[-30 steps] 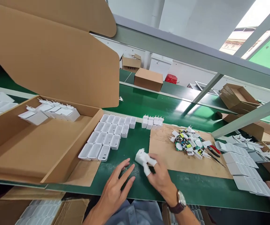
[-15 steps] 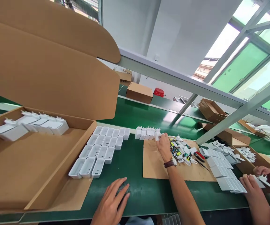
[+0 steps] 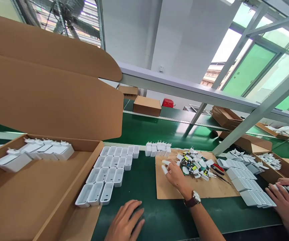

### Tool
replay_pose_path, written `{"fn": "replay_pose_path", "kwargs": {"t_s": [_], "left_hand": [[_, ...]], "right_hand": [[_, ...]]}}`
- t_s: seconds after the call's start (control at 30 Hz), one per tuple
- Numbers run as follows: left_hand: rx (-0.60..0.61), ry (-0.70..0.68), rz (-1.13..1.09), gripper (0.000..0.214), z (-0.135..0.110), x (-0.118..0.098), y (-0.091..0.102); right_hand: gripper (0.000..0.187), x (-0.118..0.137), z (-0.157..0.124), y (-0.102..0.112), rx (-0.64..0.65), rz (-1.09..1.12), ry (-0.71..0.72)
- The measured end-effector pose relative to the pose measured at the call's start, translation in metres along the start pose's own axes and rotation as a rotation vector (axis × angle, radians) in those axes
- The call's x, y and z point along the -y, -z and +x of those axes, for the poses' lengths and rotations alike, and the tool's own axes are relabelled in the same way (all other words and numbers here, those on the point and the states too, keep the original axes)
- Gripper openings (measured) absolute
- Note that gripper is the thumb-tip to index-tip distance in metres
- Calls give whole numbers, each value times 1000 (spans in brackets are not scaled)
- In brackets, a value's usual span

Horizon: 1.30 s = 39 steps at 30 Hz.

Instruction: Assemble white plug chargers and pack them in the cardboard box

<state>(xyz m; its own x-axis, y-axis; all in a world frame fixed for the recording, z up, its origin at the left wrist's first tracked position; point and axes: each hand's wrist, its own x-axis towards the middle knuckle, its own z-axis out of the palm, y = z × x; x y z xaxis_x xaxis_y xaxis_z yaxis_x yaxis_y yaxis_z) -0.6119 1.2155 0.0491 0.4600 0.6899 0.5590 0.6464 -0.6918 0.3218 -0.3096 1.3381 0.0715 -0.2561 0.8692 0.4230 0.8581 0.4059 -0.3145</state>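
Note:
My left hand [image 3: 126, 219] hovers over or rests on the green tabletop [image 3: 144, 187], fingers apart and holding nothing. My right hand [image 3: 176, 176], with white covers on two fingertips and a watch [image 3: 194, 198] at the wrist, is over a brown cardboard sheet [image 3: 166, 190]. Its visible fingers are apart, with nothing seen in them. Just to its right lies a heap of small circuit boards and white plug parts [image 3: 196, 164]. Beyond the hand stands a row of white plug-topped housings [image 3: 158, 149]. Red-handled pliers [image 3: 218, 168] and dark tweezers [image 3: 222, 177] lie right of the heap.
A large open carton [image 3: 59, 187] on the left holds several white cases [image 3: 37, 150]. Beside it stand rows of white open housings [image 3: 106, 170]. At right are stacked white housings [image 3: 249, 187], a box of small white parts [image 3: 270, 160] and another person's hands [image 3: 282, 197].
My right hand has drawn back from the row of plug-topped housings toward me, its fingers now apart. My left hand has hardly moved. The camera view has tilted up a little.

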Motion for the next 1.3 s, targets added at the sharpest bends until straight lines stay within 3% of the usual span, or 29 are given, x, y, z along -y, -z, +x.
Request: {"fn": "replay_pose_path", "kwargs": {"t_s": [0.13, 0.27, 0.47, 0.7, 0.8, 0.87, 1.0, 1.1, 1.2, 1.3], "left_hand": [[3, -73, 142, 31, 46, 15, 30], [135, -73, 286, 39, 96, 41, 43], [428, 82, 371, 35, 149, 81, 27], [480, 72, 400, 17, 178, 96, 5], [471, 26, 385, 21, 172, 84, 7], [425, -32, 338, 23, 154, 70, 8], [203, -190, 207, 25, 91, 40, 4], [129, -223, 179, 22, 50, 22, 3], [91, -238, 123, 20, 36, 7, 12], [44, -102, 37, 19, 37, -5, 25]], "right_hand": [[24, 15, -13, -11, 117, 63, 82], [27, 17, -18, -20, 122, 83, 87], [31, 15, -25, -28, 73, 86, 97], [29, 22, -29, -21, 96, 95, 115], [27, 26, -30, -16, 120, 81, 120], [27, 27, -31, -13, 136, 70, 126], [24, 30, -32, -12, 152, 50, 140], [21, 33, -31, -12, 152, 32, 153], [21, 33, -30, -6, 152, 7, 170], [27, 21, -30, 15, 122, -39, 154]]}}
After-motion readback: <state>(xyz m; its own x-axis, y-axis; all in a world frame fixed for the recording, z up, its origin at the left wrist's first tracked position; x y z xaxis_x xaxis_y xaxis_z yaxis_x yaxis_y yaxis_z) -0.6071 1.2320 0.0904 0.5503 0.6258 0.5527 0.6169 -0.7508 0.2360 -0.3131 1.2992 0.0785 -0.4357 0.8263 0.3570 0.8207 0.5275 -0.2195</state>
